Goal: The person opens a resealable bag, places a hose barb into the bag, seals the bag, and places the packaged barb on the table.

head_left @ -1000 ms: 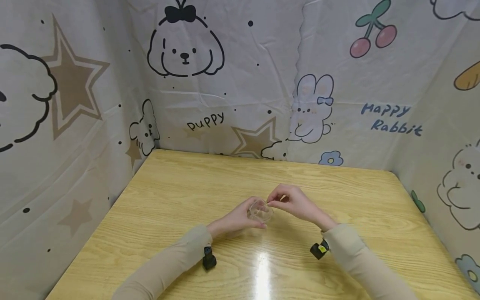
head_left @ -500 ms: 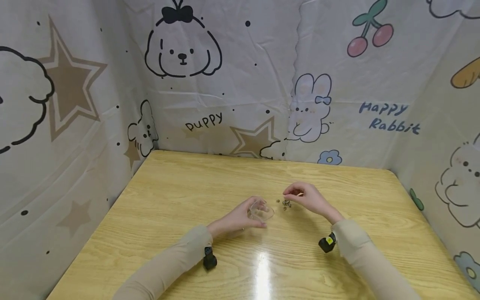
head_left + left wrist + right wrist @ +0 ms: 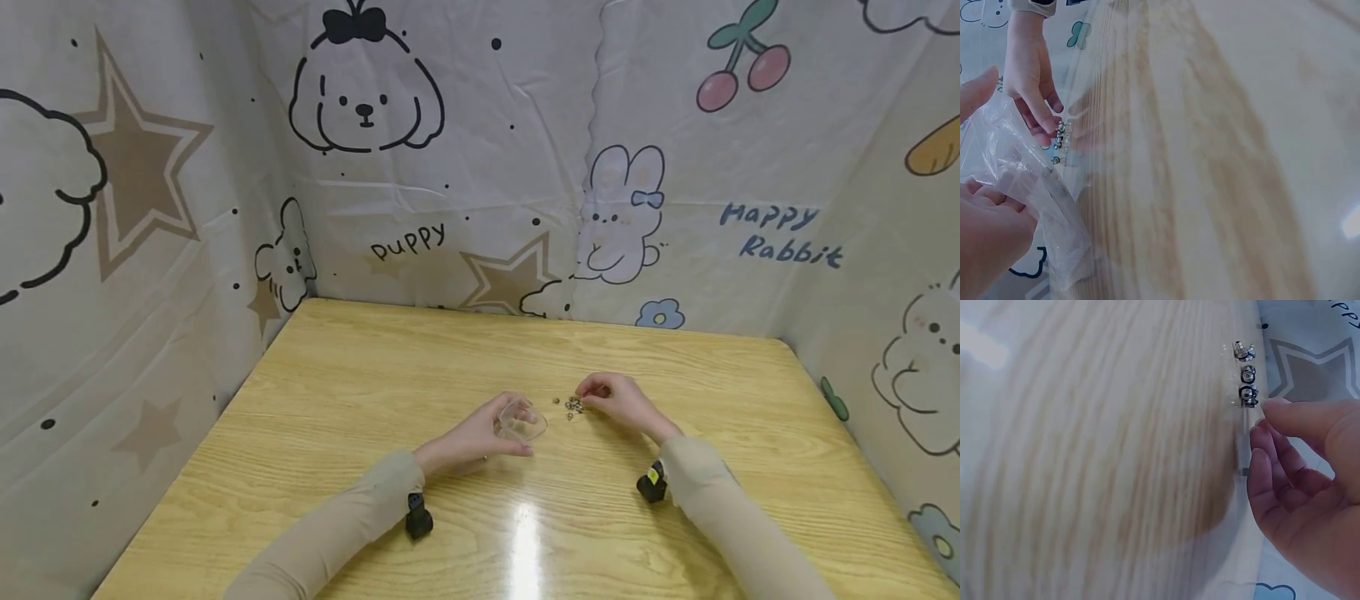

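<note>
Here, the left hand [image 3: 480, 437] is gripping a clear plastic bag [image 3: 522, 421], its thumb and curled fingers spreading on opposite sides of it, with the bag's mouth facing the right hand [image 3: 618, 402]. Just beyond the right hand's fingertips — so close that actual contact cannot be told — a cluster of small metallic pieces [image 3: 574, 406] is lying on the wooden table [image 3: 375, 367], between the two hands and nearer the right. The right thumb and fingers are bending toward one another, their tips close together; whether they are pinching a piece cannot be told. A single piece [image 3: 557, 401] is sitting apart from the cluster, on its left-hand side. Behind both wrists, beige sleeves [image 3: 322, 525] are covering the forearms, and a small black camera [image 3: 418, 518] is hanging beneath the left cuff. Far beyond the hands, a printed cloth [image 3: 480, 167] is rising behind the table.
</note>
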A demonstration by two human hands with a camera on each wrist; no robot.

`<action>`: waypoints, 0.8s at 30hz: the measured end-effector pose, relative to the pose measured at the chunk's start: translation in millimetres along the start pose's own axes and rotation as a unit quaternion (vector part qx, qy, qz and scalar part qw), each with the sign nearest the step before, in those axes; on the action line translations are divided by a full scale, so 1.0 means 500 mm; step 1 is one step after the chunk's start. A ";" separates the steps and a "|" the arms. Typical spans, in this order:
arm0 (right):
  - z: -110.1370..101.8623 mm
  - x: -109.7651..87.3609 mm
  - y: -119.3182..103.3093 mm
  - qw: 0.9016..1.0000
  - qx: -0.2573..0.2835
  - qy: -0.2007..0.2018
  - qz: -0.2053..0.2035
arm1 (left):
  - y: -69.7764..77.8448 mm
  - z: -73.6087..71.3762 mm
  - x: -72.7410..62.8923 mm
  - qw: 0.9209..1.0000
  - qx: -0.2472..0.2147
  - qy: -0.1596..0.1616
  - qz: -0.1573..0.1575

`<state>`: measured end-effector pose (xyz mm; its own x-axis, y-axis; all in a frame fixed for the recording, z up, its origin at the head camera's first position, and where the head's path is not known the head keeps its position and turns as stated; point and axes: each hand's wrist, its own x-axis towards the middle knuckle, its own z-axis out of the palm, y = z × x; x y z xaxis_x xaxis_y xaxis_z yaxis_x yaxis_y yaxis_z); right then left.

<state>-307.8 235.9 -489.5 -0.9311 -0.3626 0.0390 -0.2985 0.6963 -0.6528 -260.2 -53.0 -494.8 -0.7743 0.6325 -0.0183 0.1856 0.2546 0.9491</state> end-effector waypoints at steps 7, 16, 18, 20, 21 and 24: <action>0.006 0.007 0.005 1.000 -0.021 0.000 -0.012 | 0.001 -0.002 0.000 1.000 -0.001 -0.003 0.000; 0.010 0.013 0.003 0.999 -0.041 -0.009 -0.020 | -0.002 -0.002 0.000 1.000 -0.009 -0.003 0.005; 0.011 0.013 0.002 0.999 -0.042 -0.011 -0.019 | -0.002 -0.002 -0.001 1.000 -0.012 -0.003 0.007; 0.011 0.013 0.001 0.999 -0.041 -0.011 -0.015 | -0.002 -0.002 -0.002 1.000 -0.012 -0.002 0.007; 0.012 0.013 0.001 0.999 -0.040 -0.011 -0.013 | -0.002 -0.002 -0.003 1.000 -0.013 -0.002 0.008; 0.013 0.014 0.000 0.999 -0.042 -0.011 -0.011 | -0.002 -0.003 -0.004 1.000 -0.015 -0.003 0.008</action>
<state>-313.0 229.5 -494.0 -0.9194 -0.3917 0.0363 -0.3370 0.7366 -0.5864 -259.8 -55.5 -495.4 -0.7684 0.6400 -0.0052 0.1790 0.2227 0.9583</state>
